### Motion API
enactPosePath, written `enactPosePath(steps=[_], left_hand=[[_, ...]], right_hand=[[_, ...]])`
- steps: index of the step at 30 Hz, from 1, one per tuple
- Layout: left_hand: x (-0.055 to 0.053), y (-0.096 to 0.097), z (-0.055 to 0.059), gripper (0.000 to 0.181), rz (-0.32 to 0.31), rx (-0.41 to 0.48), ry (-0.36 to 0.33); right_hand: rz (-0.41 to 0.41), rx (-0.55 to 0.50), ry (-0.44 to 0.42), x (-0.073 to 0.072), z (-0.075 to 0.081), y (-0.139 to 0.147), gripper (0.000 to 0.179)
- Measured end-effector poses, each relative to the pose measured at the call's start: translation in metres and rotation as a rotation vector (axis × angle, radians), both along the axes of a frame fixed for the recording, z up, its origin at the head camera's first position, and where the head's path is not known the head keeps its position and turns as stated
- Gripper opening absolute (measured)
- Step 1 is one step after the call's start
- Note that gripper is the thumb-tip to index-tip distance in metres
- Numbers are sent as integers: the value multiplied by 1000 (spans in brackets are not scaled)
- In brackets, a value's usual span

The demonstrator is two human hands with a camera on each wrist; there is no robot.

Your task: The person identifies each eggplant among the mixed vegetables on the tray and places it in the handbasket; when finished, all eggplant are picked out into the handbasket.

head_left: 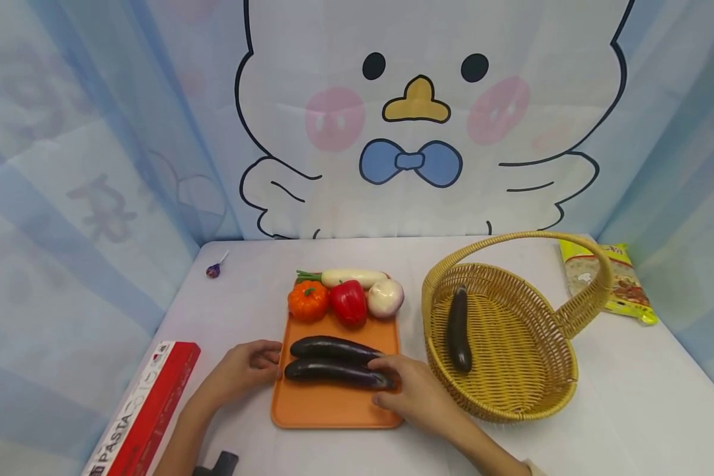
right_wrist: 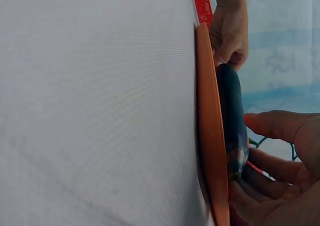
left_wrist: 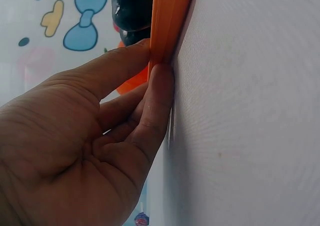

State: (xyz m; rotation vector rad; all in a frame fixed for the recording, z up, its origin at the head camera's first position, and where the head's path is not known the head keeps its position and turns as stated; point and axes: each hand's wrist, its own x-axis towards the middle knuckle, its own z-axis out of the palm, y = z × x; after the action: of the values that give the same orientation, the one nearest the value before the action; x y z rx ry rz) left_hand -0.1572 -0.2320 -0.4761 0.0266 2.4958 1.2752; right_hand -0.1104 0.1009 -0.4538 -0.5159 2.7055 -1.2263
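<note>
An orange tray [head_left: 336, 416] lies on the table with two dark eggplants side by side across it, the rear eggplant [head_left: 327, 346] and the front eggplant [head_left: 333, 372]. My left hand [head_left: 252, 367] pinches the tray's left edge, thumb above and fingers against the side, as the left wrist view shows. Over the right end of the front eggplant is my right hand [head_left: 413, 390], its fingers spread around that end. In the right wrist view the thumb [right_wrist: 272, 123] seems slightly off the eggplant. A third eggplant [head_left: 459, 330] lies inside the wicker basket [head_left: 562, 380] to the right.
Behind the eggplants sit an orange pumpkin [head_left: 308, 301], a red pepper [head_left: 349, 304], a purple-white turnip [head_left: 385, 298] and a white radish [head_left: 354, 277]. A red pasta box [head_left: 149, 410] lies left, a lollipop [head_left: 214, 270] far left, a yellow food bag [head_left: 627, 284] behind the tall-handled basket.
</note>
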Motion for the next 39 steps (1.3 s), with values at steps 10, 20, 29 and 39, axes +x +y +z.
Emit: enactPosePath(steps=[10, 20, 29, 39], left_hand=[[1, 0, 0, 49, 8, -6, -14], [2, 0, 1, 50, 1, -3, -8], [1, 0, 1, 51, 8, -1, -5], [1, 0, 0, 53, 8, -2, -14]], right_hand=[[37, 55, -4, -6, -5, -3, 45], [33, 49, 28, -9, -11, -2, 43], [28, 9, 31, -12, -12, 0, 38], [15, 8, 59, -11, -14, 0, 35]])
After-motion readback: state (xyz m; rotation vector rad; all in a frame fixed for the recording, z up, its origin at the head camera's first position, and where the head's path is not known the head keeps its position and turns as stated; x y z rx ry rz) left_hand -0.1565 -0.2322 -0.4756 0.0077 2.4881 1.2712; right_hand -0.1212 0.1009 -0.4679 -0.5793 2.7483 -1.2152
